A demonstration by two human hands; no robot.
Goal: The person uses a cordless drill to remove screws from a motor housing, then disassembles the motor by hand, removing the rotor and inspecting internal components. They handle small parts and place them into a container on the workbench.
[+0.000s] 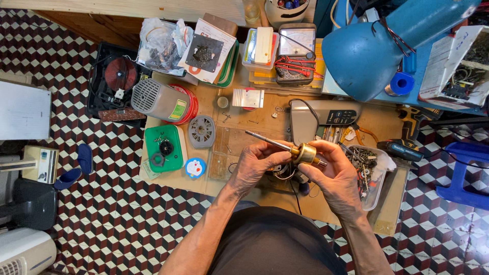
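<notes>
Bench clutter: blue desk lamp (pixel 367 56) top right, analog multimeter (pixel 297 53) w/ red leads behind, grey motor housing (pixel 162 101) left, green lid (pixel 163 148) w/ small parts below it, clear tub of screws (pixel 371 170) at right, checkered tile floor (pixel 102 203).

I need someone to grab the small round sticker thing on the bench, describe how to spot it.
Start at the green tray on the workbench's left side. Just off its lower right corner lies a small round blue badge with a white cartoon face. Nearby parts are grey or black metal; only it is bright blue.
</notes>
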